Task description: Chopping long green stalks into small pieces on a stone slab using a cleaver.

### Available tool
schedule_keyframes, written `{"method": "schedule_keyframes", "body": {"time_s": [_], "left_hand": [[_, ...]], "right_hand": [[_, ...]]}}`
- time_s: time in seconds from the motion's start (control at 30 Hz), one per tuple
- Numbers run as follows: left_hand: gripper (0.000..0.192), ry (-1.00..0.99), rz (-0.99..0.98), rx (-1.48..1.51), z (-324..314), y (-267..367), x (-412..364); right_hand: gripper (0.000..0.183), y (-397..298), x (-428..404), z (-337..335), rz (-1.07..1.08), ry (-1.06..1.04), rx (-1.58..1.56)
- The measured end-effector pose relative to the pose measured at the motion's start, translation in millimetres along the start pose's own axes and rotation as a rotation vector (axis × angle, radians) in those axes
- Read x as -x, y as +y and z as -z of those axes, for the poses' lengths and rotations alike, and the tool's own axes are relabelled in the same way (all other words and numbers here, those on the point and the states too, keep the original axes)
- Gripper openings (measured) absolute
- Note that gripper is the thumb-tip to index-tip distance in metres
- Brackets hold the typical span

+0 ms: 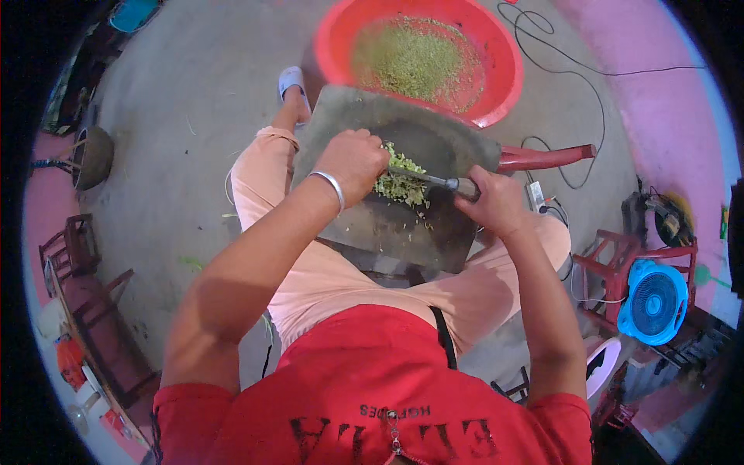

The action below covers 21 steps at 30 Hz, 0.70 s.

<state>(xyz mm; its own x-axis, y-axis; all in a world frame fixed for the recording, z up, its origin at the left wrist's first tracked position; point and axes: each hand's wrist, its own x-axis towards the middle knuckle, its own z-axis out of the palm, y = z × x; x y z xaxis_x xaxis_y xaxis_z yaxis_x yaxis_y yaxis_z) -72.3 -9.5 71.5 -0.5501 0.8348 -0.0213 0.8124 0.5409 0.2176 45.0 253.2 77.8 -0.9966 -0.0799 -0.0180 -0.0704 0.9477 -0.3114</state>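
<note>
My right hand (494,197) is closed around the wooden handle of a knife (433,179), whose blade is seen nearly edge-on. At the far end of the blade, my left hand (351,165) has its fingers curled over the metal; its fingertips are hidden. A silver bangle circles the left wrist. Beneath the blade lies a small heap of finely chopped greens (401,192), with loose bits scattered towards me. The heap rests on a dark, worn chopping board (343,107) set between my knees, its middle darker than its edges.
Beyond the board stands a wide red plastic basin (505,87) holding chopped greens. A red wooden leg (546,158) juts out right of the board. Black cable (601,110) and a power strip (536,195) lie on the right. A blue fan (654,302) stands by red wooden stools (610,261).
</note>
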Motion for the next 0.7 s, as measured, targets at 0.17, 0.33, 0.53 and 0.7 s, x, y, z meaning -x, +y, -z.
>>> {"method": "schedule_keyframes", "body": {"time_s": [0.17,0.33,0.53,0.7], "left_hand": [[0.015,0.026,0.035,0.050,12.9,-15.2,17.6],[0.016,0.063,-0.005,0.085,5.9,-23.2,6.4],[0.017,-0.029,0.046,0.016,8.6,-13.2,1.9],[0.006,0.063,0.085,0.015,14.6,-33.7,12.3]], "right_hand": [[0.038,-38.1,-11.8,37.3,-0.037,-0.112,0.066],[0.037,-27.4,-22.6,23.7,-0.039,-0.113,0.082],[0.037,-4.1,-22.4,7.9,0.035,-0.059,0.005],[0.036,-26.6,-46.6,26.8,0.033,-0.098,0.042]]}}
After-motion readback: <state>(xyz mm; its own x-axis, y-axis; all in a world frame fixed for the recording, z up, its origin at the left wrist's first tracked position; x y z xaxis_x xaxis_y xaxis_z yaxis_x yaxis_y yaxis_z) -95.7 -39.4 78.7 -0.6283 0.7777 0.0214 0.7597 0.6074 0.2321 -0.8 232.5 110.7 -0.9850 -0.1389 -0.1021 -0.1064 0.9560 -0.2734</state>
